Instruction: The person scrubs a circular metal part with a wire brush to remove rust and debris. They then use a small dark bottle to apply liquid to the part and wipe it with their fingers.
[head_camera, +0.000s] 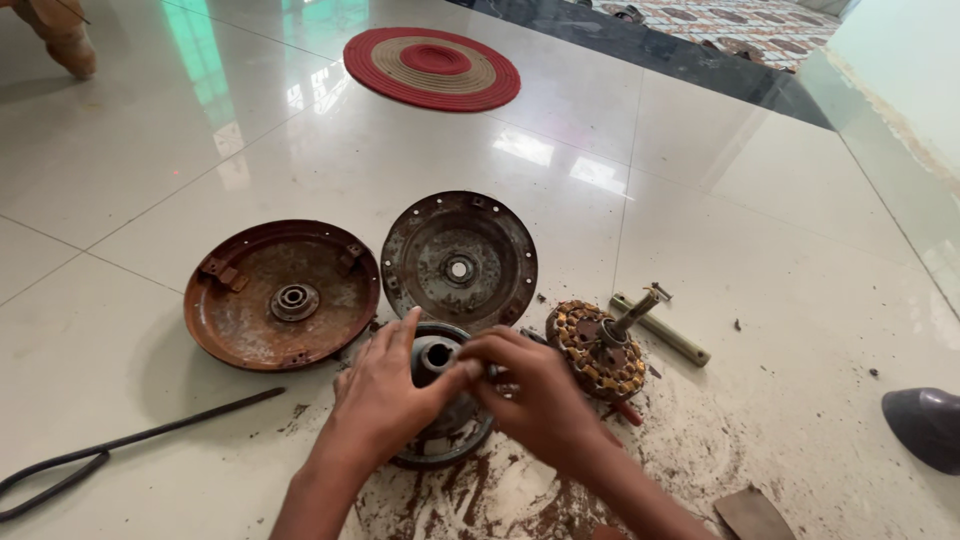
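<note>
A dark grey round motor housing (440, 400) with a raised hollow hub lies on the tiled floor (760, 260), low in the middle of the view, amid rust-brown dust (500, 490). Both hands work at its hub: the left hand (385, 395) rests over the housing's left side with fingers curled against the hub, and the right hand (530, 390) pinches at the hub's rim, fingertips closed on it. Just behind lie 2 round covers, 1 rusty brown (280, 295), 1 grey (459, 260). A copper-wound stator with a shaft (600, 345) sits just right, near a flat metal bar (665, 332). A black cable (120, 445) lies left; a red round mat (432, 67) lies far behind.
</note>
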